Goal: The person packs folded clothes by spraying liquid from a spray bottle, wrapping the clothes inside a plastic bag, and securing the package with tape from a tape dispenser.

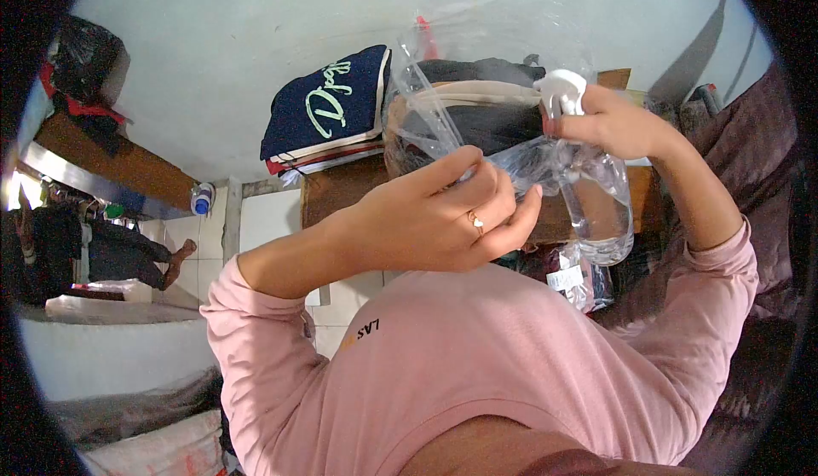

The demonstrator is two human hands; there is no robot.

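Note:
My right hand (615,124) is wrapped round the white trigger head (562,92) of a clear spray bottle (601,212), which has clear liquid in its lower part. The bottle hangs tilted in front of a wooden table. My left hand (477,207), with a ring on one finger, is closed with its fingers curled at a clear plastic bag (430,105). The thin plastic spreads up and across behind both hands. Through and behind it shows a stack of folded dark and beige clothes (477,92). The exact grip of my left fingertips is partly hidden.
A folded navy garment with pale lettering (328,105) tops another pile on the wooden table (341,193). Below the bottle lies a plastic-wrapped garment with a white label (567,280). At the left are a blue-capped bottle (202,199), a black bag (88,58) and another person's legs (128,250).

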